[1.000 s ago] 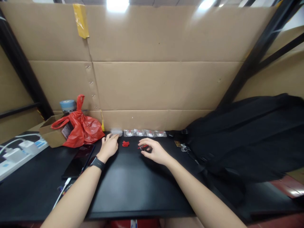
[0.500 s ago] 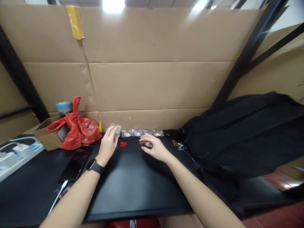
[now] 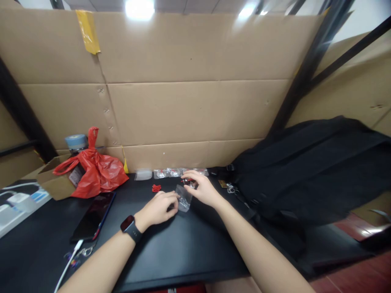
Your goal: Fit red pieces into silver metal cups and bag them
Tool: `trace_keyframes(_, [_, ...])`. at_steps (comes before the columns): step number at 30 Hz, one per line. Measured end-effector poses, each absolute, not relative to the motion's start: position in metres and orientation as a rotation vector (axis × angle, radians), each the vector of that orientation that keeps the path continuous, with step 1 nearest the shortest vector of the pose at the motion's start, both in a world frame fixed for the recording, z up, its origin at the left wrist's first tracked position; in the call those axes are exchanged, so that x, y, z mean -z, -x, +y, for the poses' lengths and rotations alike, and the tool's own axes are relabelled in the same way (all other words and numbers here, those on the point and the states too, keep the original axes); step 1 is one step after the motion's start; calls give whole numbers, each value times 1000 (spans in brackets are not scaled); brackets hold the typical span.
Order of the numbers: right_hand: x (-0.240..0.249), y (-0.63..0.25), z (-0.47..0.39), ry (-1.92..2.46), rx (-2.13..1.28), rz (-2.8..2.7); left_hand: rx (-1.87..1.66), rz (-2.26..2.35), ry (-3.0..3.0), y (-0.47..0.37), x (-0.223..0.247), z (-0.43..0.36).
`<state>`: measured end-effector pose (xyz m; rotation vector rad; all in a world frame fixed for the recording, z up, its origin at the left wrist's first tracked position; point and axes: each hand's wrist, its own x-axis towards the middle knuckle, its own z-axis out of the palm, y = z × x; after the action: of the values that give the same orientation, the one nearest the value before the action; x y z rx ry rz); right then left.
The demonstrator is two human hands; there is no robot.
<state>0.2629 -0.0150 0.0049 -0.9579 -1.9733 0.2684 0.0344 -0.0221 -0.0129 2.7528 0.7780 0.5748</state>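
So the left hand [image 3: 161,208] has its fingers curled nearly together, pinching the edge of a small clear plastic bag [image 3: 183,199]. The bag's thin, see-through and crinkly with shiny glare, sitting right at those fingertips, just below the right hand [image 3: 201,188]. That one's half-curled, thumb and fingers a bit apart around a small red-and-silver piece [image 3: 190,183]; too small to tell exactly what it is.

Just beyond the left hand there's a little pile of red pieces [image 3: 156,188], and past that a stack of clear bags [image 3: 143,175] next to a row of filled packets [image 3: 167,173], all lined up along the foot of the cardboard wall [image 3: 183,110]. Toward the wearer it's bare black tabletop [image 3: 180,248] right to the front edge. Off left of the left hand: phone [image 3: 94,216], then a red plastic bag [image 3: 99,173]. Right of the right hand, keys [image 3: 231,189] and a big black backpack [image 3: 317,171] box things in.
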Motion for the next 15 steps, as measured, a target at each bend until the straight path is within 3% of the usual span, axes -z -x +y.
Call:
trace_keyframes(6, [-7, -266, -18, 1023, -313, -1941, -374, 804, -2767, -31, 11, -30])
trace_keyframes(15, [-10, -266, -25, 1099, -268, -2153, -370, 1040, -2792, -28, 20, -32])
